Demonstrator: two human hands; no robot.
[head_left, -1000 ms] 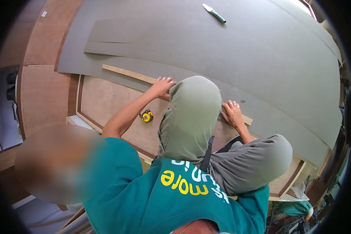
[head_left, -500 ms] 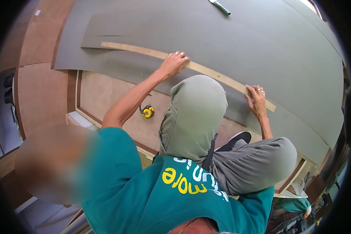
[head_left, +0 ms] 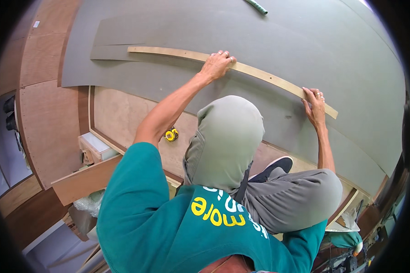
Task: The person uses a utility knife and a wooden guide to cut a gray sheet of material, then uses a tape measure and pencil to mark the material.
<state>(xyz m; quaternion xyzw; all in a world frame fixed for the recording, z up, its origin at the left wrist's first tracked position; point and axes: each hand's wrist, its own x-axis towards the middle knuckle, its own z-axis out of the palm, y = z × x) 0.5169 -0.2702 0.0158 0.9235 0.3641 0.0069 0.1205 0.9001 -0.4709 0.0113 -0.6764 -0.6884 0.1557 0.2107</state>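
A long, narrow wooden strip with small dark marks lies across a large grey sheet. My left hand grips the strip near its middle, fingers over the far edge and a ring showing. Close to the strip's right end, my right hand holds it with fingers above and thumb at the near edge. The sheet's narrower grey piece shows a slit at its left end, close to the strip.
A yellow and black tape measure sits on a plywood panel by my left forearm. At the far edge is a green handle. My bent knees in grey trousers rise between my arms. Wooden boards stand at left.
Both hands have shifted right and slightly away from me, and the strip has moved with them. A blurred shape at the lower left is gone, uncovering boards and clear plastic.
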